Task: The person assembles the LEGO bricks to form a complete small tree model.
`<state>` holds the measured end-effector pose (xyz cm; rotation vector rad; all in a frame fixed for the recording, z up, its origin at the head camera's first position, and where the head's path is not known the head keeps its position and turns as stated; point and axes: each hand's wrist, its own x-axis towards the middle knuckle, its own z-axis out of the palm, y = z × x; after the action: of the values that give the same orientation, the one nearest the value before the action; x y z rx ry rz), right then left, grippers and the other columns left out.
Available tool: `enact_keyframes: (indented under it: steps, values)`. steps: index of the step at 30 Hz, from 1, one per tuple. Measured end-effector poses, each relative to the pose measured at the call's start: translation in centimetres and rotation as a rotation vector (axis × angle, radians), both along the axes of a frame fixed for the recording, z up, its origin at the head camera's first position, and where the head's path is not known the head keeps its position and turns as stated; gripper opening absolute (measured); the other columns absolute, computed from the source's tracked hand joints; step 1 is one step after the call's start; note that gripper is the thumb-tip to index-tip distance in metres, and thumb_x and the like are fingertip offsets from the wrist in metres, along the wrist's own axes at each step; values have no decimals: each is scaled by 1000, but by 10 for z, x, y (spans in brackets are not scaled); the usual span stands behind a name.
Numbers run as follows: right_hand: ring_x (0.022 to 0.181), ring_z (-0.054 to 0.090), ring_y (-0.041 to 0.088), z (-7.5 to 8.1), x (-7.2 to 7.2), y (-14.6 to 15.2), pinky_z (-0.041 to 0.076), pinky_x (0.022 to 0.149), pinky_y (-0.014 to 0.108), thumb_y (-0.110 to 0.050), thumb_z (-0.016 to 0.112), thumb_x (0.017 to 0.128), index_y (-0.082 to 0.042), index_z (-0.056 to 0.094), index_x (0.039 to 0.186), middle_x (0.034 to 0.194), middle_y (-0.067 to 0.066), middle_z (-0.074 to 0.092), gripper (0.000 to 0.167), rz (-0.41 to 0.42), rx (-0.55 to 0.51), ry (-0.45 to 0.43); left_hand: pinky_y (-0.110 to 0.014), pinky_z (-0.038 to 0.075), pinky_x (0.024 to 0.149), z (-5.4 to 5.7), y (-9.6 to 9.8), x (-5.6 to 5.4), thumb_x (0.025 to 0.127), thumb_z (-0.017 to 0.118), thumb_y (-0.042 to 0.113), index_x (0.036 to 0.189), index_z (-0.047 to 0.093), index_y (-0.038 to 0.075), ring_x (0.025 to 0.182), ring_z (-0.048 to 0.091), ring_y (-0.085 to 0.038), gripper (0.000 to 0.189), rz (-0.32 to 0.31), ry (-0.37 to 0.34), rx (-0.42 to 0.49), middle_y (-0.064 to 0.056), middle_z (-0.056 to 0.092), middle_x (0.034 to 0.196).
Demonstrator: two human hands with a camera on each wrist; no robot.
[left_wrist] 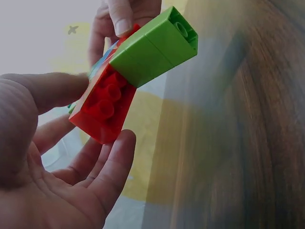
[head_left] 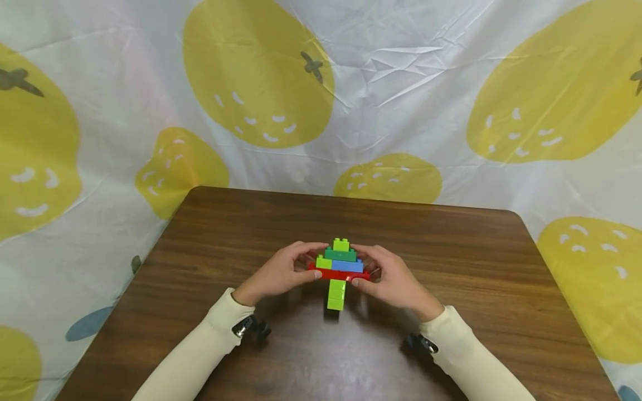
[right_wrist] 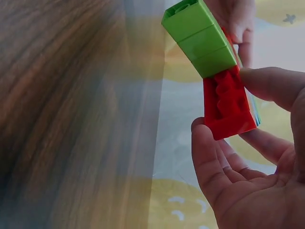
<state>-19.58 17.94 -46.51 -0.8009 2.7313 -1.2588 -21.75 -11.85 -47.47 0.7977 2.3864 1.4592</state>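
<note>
A tree-shaped build of toy bricks is held between both hands above the table. Its widest layer is a long red brick [head_left: 341, 275]. Above that sit a lime brick [head_left: 324, 263] and a blue brick [head_left: 348, 265], then a dark green brick [head_left: 340, 255] and a small lime brick [head_left: 341, 244] on top. Stacked lime bricks [head_left: 336, 295] form a stem below; their hollow underside shows in both wrist views. My left hand [head_left: 281, 270] grips the red brick's left end between thumb and fingers. My right hand [head_left: 393, 275] grips its right end likewise.
The dark wooden table [head_left: 241, 223] spreads under the hands. Behind it hangs a white cloth [head_left: 281, 172] printed with yellow fruit. A dark wrist device [head_left: 251, 327] is on the left sleeve, and a similar device [head_left: 422, 343] on the right.
</note>
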Motion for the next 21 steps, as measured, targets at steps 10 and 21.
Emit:
enact_keyframes:
  steps: [10, 21]
  values:
    - [94, 69, 21, 0, -10, 2, 60, 81, 28, -20, 89, 85, -11, 54, 153, 117, 5, 67, 77, -9, 64, -31, -32, 62, 92, -4, 4, -13, 90, 86, 12, 157, 51, 21, 119, 65, -25, 76, -23, -9, -57, -10, 60, 138]
    - [94, 70, 20, -11, -24, 2, 61, 81, 33, -18, 90, 85, -9, 54, 150, 122, 10, 72, 75, -3, 66, -65, -37, 58, 98, -17, 8, -25, 92, 85, 22, 155, 54, 22, 120, 63, -22, 71, 12, -33, -137, -4, 64, 142]
